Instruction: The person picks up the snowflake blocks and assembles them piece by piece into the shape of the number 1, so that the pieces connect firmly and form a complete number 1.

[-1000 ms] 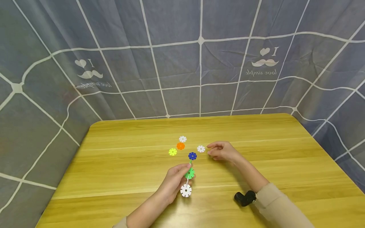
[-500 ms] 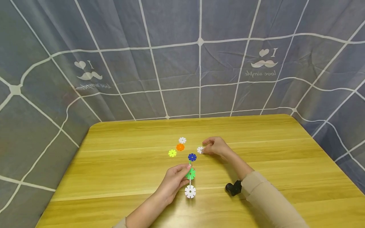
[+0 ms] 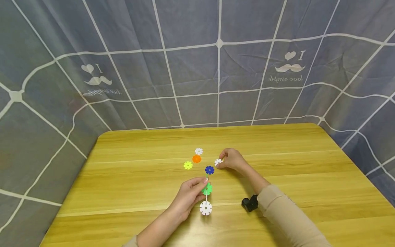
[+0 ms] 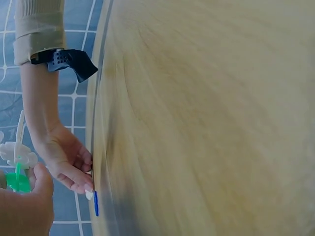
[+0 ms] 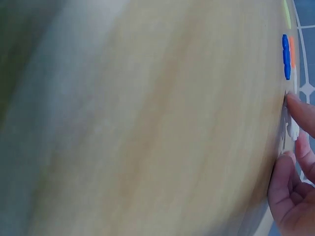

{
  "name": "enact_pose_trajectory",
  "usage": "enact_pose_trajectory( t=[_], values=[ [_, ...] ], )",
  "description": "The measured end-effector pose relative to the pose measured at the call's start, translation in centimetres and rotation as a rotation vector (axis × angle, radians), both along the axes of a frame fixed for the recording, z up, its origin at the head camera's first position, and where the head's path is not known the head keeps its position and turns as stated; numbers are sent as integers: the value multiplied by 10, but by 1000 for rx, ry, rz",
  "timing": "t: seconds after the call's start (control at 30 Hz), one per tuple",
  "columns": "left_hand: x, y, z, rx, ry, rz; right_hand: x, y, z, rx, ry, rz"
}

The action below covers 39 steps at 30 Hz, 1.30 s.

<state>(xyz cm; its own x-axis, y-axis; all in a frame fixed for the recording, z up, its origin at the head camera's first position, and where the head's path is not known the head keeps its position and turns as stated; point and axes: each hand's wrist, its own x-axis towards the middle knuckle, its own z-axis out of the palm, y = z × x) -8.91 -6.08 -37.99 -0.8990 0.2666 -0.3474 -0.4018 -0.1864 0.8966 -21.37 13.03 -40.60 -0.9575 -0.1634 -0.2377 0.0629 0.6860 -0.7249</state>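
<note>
My left hand [image 3: 189, 193] pinches a green notched plastic disc [image 3: 207, 189] between thumb and fingers. White notched discs are slotted onto it; one white disc [image 3: 205, 208] faces the head camera at the near end, and more white discs [image 4: 18, 153] show in the left wrist view. Farther right, my right hand [image 3: 233, 160] pinches the edge of a loose white notched disc [image 3: 217, 162] close over the table. The fingertips hide part of that disc. A blue disc [image 3: 209, 169] lies just left of and nearer than it, beyond the left hand's joined discs.
Yellow [image 3: 188, 165], orange and white discs lie on the table; the orange disc [image 3: 196, 159] is between the yellow one and the far white disc [image 3: 199, 151]. A black wrist mount [image 3: 250, 203] sits at the right cuff. A grey checked curtain [image 3: 197, 75] hangs behind the wooden table [image 3: 139, 178].
My right hand has moved left to the loose white disc and taken hold of its edge. The joined discs in my left hand have swung slightly to the right.
</note>
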Motion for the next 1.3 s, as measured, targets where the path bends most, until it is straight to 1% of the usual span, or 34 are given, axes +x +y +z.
enact_pose_trajectory(
  t=[0.07,0.13,0.27,0.37,0.53,0.77,0.9,1.07,1.3],
  values=[
    [0,0,0,-5,3,-1,0,-1,1,1,3,10],
    [0,0,0,-11,3,1,0,0,2,-19,3,22],
    [0,-1,-1,-10,0,9,0,4,0,-115,-6,45],
    [0,-1,-1,-4,-5,10,-1,8,-2,-201,-55,48],
    [1,-2,-2,-8,-6,5,0,10,0,-282,-129,61],
    [1,-4,-3,0,-2,12,9,6,8,-352,-151,133],
    [1,-4,-4,-3,0,3,16,3,14,-395,-153,173],
    [1,-5,-6,-18,3,-10,24,-4,23,-422,-137,240],
    [2,-5,-8,-9,23,-20,35,-10,34,-478,-134,286]
  ],
)
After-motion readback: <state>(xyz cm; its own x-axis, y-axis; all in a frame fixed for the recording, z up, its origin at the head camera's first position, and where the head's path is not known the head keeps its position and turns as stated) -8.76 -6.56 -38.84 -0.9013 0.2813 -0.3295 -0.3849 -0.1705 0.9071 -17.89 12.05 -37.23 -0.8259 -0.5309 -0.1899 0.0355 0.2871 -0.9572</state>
